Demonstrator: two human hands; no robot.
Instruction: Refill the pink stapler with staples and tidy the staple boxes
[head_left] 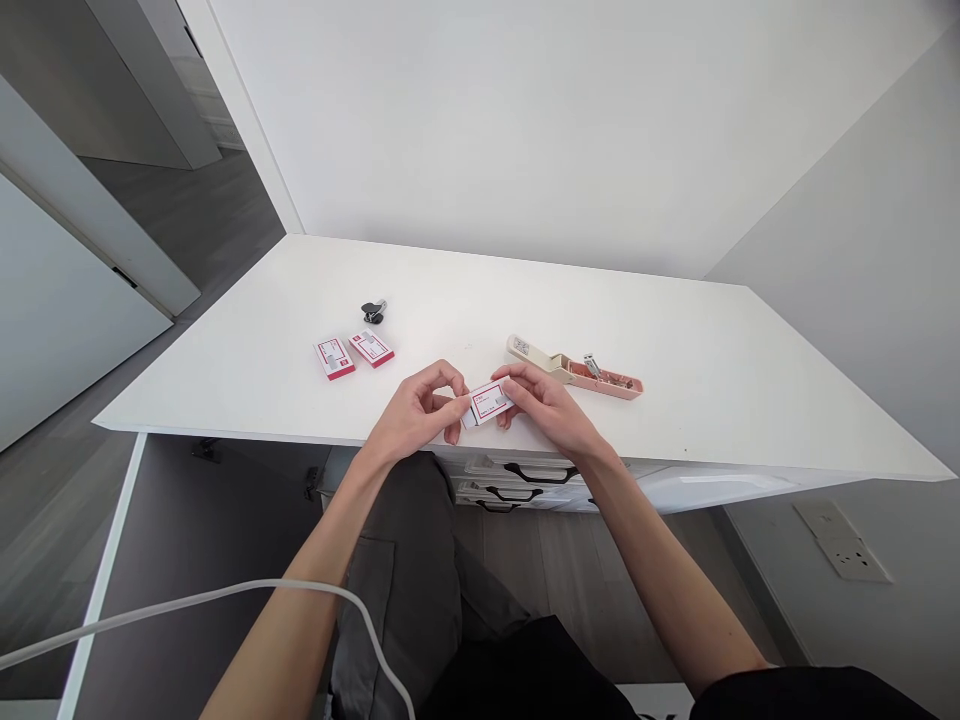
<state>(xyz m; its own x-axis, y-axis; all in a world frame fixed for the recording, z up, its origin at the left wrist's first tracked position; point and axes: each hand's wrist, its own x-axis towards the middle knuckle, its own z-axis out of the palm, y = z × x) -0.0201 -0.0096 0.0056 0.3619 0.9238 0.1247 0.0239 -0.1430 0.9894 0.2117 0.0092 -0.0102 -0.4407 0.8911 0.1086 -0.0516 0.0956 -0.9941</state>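
Note:
A small white staple box (489, 402) with a red printed frame is held just above the table's front edge. My right hand (546, 402) grips its right end between thumb and fingers. At the box's left end, my left hand (426, 405) has its thumb and fingertips pinched against the edge. Beyond my right hand lies a stapler (574, 372), spread wide, its cream top arm (534, 353) folded back. Loose metal bits show in the stapler's pink lower part (619, 383).
Two more red-and-white boxes, one box (334, 358) beside another box (372, 348), lie left on the white tabletop (450, 290). A black staple remover (373, 311) is behind them. A white cable (247, 585) crosses my left forearm. Drawers with black handles (541, 473) are below the tabletop.

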